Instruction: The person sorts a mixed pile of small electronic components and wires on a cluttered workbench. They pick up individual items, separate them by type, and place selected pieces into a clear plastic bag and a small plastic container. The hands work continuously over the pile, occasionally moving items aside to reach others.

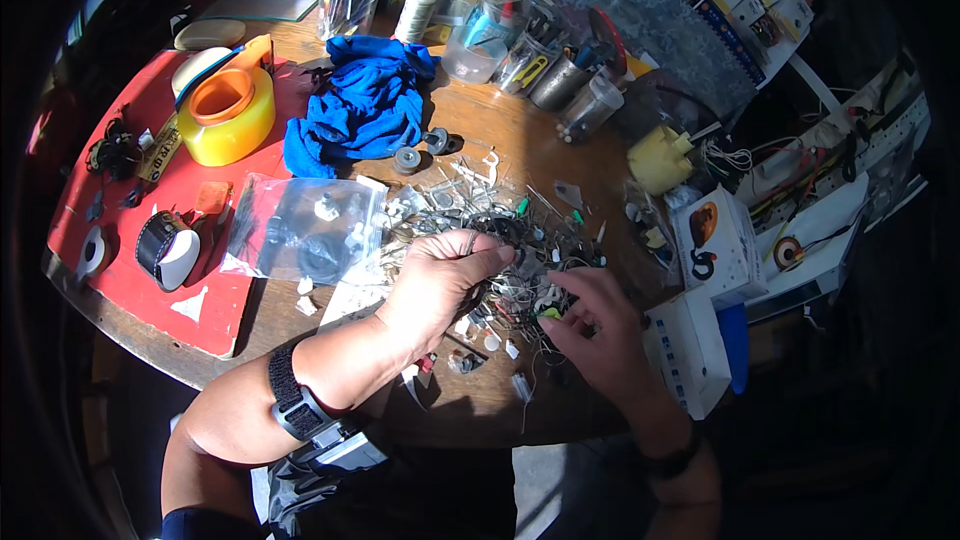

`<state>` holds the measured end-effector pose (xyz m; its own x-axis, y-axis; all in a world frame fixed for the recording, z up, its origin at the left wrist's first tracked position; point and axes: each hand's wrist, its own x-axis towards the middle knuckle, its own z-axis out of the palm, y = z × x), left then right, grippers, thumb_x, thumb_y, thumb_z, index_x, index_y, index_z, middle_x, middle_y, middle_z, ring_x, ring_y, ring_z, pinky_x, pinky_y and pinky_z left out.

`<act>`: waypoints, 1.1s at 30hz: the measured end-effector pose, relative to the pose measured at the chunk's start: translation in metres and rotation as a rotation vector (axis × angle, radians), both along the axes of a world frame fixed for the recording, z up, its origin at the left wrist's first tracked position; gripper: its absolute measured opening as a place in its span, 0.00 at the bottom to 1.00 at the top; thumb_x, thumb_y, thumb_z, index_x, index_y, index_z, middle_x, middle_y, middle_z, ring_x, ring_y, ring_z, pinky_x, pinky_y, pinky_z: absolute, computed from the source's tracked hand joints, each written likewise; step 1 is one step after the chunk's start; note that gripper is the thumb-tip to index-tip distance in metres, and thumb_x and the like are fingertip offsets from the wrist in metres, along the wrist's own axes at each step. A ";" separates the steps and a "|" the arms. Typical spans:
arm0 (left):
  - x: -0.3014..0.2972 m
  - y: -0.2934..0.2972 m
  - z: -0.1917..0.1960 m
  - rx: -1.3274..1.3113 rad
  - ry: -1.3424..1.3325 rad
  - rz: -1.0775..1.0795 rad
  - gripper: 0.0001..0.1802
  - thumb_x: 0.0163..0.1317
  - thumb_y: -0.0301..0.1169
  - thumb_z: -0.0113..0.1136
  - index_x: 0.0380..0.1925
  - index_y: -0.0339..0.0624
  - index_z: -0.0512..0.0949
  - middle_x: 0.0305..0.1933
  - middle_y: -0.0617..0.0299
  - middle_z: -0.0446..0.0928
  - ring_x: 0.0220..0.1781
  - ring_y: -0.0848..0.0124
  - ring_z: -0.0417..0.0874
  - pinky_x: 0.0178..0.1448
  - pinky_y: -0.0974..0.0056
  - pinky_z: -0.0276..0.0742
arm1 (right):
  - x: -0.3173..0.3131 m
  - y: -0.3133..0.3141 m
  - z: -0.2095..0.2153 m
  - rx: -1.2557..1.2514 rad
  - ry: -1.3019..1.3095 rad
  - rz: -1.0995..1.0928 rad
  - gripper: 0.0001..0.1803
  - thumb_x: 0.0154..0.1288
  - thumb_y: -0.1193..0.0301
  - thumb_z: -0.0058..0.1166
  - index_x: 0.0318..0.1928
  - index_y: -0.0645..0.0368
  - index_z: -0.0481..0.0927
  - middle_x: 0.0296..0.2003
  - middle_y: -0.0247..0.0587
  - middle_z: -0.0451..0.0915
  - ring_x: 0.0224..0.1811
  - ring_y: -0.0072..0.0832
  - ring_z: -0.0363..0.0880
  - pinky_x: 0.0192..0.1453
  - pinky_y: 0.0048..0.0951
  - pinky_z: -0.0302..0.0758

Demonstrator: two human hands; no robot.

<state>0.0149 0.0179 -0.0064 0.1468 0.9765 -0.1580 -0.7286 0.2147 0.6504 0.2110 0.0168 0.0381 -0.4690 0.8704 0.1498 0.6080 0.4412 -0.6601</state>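
A heap of small mixed parts (470, 210), with thin metal pins, wires and plastic bits, lies in the middle of the wooden table. Over its near left side is my left hand (440, 280), thumb and fingers pinched together at the heap. Whatever sits in that pinch is too small to make out. At the heap's right edge, in shade, my right hand (603, 335) has its thumb and index finger apart. A small yellow-green piece (550, 314) shows near that thumb; I see nothing gripped there.
Left of the heap lie a clear plastic bag (305, 230), a red board (120, 200) and a yellow tub (232, 125) with an orange rim. Behind are a blue cloth (362, 100) and a clear cup (475, 55). A white box (717, 245) stands at right.
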 end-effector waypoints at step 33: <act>0.000 0.001 -0.004 0.009 0.178 -0.243 0.01 0.57 0.23 0.60 0.29 0.38 0.79 0.22 0.67 0.77 0.12 0.85 0.61 0.17 0.77 0.52 | -0.012 -0.002 -0.015 -0.012 0.028 0.180 0.45 0.47 0.70 0.68 0.65 0.59 0.57 0.41 0.42 0.74 0.26 0.19 0.73 0.27 0.21 0.70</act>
<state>0.0148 0.0186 -0.0100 0.3472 0.9177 -0.1932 -0.5313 0.3622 0.7659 0.1988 0.0152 0.0227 -0.6134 0.7744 0.1552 0.5012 0.5334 -0.6814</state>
